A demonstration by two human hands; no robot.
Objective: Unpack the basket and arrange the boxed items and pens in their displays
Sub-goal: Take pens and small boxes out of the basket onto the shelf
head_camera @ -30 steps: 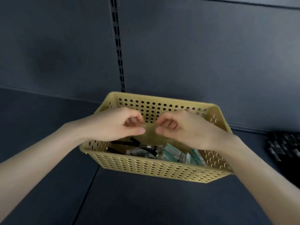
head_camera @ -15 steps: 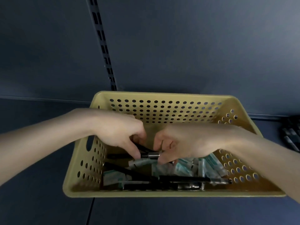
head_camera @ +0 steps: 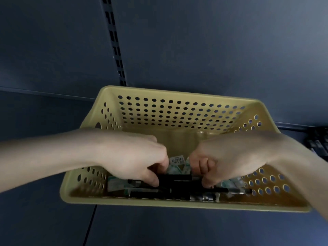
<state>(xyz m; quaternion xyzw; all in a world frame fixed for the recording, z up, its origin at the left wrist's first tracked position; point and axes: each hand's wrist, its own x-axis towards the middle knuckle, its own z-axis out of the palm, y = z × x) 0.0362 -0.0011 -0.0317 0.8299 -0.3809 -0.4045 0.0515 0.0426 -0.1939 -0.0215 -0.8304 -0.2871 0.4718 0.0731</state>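
A yellow perforated basket (head_camera: pixel 177 110) stands on a dark shelf. Inside lie several black pens (head_camera: pixel 230 190) and small green-and-white boxed items (head_camera: pixel 115 183), one with a barcode label (head_camera: pixel 176 160). Both hands reach down into the basket. My left hand (head_camera: pixel 134 160) pinches the left end of a black pen (head_camera: pixel 175 178), and my right hand (head_camera: pixel 225 158) has its fingers curled around the right end of the same pen. The fingertips are partly hidden among the contents.
A dark shelf back panel with a slotted upright (head_camera: pixel 115 43) rises behind the basket. At the far right edge sits a dark display with black pens (head_camera: pixel 317 144). A seam (head_camera: pixel 90 226) runs across the shelf surface in front of the basket.
The view has closed in on the basket. Both hands went from hovering above the rim to deep inside it, and they now grip a black pen near the bottom.
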